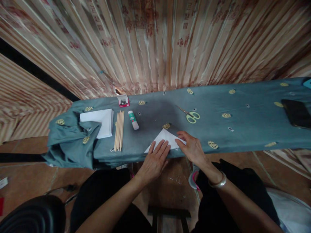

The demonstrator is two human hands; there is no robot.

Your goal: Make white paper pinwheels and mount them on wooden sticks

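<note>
A sheet of white paper [164,136], folded into a triangle, lies at the front edge of the cloth-covered table, its peak pointing away from me. My left hand [155,158] rests on its left part, palm down with the fingers stretched out. At the right corner is my right hand [191,147], thumb and index finger apart, touching the paper. Beyond the paper, scissors [190,116] with pale green handles lie to the right. A glue stick [133,120] with a green label lies to the left.
Several thin wooden sticks [119,131] lie beside a stack of white paper [106,126] on the left. Behind them sits a small opened red box [124,102] of small metal pieces. A dark phone [296,113] lies far right. A curtain [155,48] hangs behind the table [155,111].
</note>
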